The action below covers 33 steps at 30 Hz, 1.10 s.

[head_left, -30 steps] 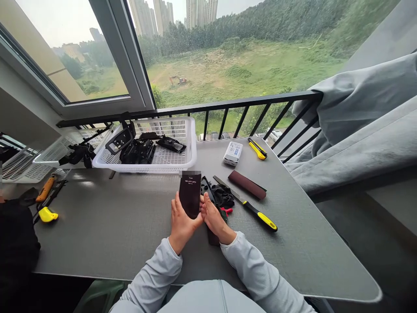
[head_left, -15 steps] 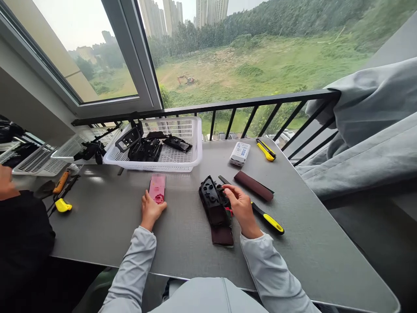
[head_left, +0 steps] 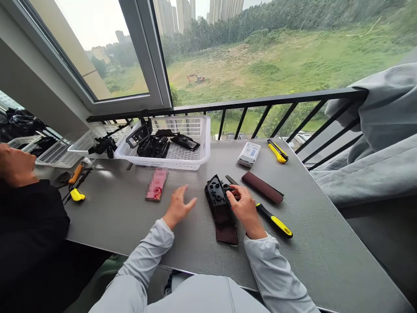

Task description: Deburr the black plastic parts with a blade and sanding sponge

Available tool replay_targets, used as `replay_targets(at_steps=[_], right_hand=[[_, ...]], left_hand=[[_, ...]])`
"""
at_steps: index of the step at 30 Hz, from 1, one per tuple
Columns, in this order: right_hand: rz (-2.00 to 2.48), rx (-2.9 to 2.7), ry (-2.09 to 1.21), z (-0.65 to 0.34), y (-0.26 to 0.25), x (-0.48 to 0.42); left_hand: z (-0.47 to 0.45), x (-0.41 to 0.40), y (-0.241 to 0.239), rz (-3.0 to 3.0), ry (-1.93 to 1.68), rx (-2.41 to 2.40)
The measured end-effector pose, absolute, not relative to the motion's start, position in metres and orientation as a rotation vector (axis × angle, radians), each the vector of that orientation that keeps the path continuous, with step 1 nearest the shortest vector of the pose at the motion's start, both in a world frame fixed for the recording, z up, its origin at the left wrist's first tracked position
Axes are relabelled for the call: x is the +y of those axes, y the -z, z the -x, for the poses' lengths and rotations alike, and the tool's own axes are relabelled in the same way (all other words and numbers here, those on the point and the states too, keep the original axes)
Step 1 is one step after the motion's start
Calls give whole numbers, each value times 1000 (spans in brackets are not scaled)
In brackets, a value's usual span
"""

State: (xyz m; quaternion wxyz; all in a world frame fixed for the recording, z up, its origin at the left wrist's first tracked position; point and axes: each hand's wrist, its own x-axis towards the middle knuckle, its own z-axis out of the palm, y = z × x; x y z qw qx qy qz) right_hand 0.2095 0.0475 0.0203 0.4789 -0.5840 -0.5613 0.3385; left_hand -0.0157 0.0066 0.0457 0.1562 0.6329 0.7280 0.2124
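Now, your grip: your right hand point(head_left: 246, 211) is curled narrowly, its fingertips point(head_left: 230, 194) on the right edge of the black controller housing point(head_left: 215, 198). You can't tell from this view whether that's a firm hold. Your left hand point(head_left: 178, 207) is wide open, its fingers spread, holding nothing.

Housing: it lies flat with its button holes facing up, resting on a dark brown sanding strip point(head_left: 227, 234) on the dark grey table point(head_left: 114, 217).

Left hand's place: just left of the housing, not touching it.

Right of the housing: a yellow-and-black-handled blade tool point(head_left: 273, 222) lies near your right hand, its steel tip point(head_left: 230, 179) just beyond the housing. A second brown sanding strip point(head_left: 262, 187) lies beside that tip.

Behind the housing: a white plastic basket point(head_left: 202, 152) holds black plastic parts point(head_left: 153, 147). Further right stand a white box point(head_left: 249, 154) and a yellow utility knife point(head_left: 278, 152).

Left of the housing: a phone in a pink case point(head_left: 157, 184), its surface blurred, lies beyond your left hand.

Far left of the housing: a co-worker in a black sleeve point(head_left: 32, 217) sits at the table's end, near an orange-handled tool point(head_left: 75, 174).
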Motion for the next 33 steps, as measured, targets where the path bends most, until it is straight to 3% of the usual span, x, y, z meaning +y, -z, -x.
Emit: replay_targets(at_steps=[3, 8, 15, 25, 33], right_hand=[[1416, -1397, -810, -208, -20, 47], [1346, -1395, -815, -207, -27, 43], [1188, -1308, -1001, -193, -44, 30], [897, -1140, -1852, -127, -26, -8], [894, -971, -1951, -121, -27, -4]], left_hand=[[6, 22, -50, -1769, -679, 2225], [72, 28, -72, -1222, -543, 2655], [108, 33, -69, -1019, -571, 2477], [27, 21, -43, -807, -989, 1949], [-16, 11, -47, -603, -1298, 1502]])
